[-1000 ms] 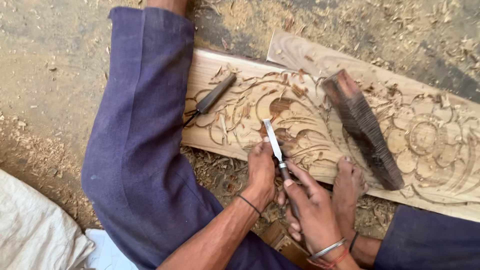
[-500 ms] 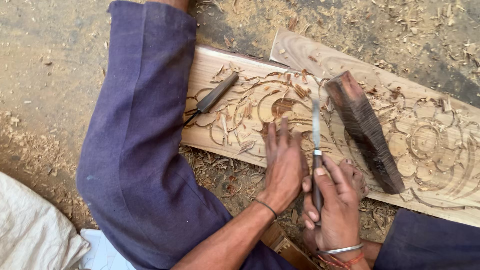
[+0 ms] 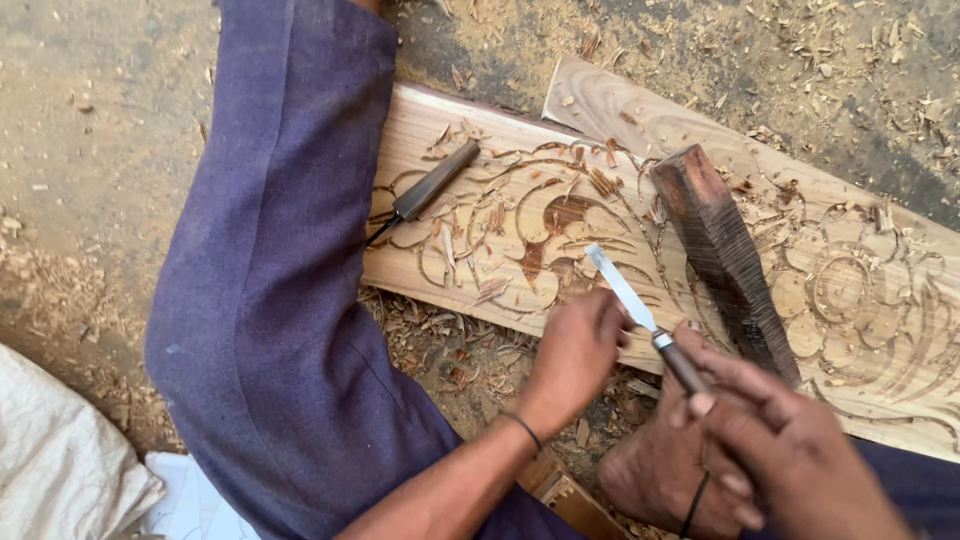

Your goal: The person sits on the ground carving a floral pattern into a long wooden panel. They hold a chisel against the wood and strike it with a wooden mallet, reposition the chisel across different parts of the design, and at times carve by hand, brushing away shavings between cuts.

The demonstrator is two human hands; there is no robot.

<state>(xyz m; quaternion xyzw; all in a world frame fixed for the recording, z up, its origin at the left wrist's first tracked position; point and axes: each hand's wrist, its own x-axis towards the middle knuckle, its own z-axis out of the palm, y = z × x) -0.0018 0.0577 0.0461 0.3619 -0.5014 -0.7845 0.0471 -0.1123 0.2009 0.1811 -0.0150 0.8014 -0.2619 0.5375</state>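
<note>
From the head view, the right hand (image 3: 770, 440) is wrapped around the handle of a flat chisel (image 3: 640, 310), blade angled up over the carved plank (image 3: 520, 230), which lies on the ground. The left hand (image 3: 575, 350) pinches the blade, probably to steady it. A dark mallet block (image 3: 725, 255) rests on the plank just beside.

- We are wearing loose trousers (image 3: 270, 300) of dark blue-violet cloth, dusted with pale specks.
- We are going bare-armed, with no sleeves showing.
- We are wearing a thin dark band at the wrist of our left hand (image 3: 575, 355).
- We are wearing a dark cord around our bare foot (image 3: 660, 475).
</note>
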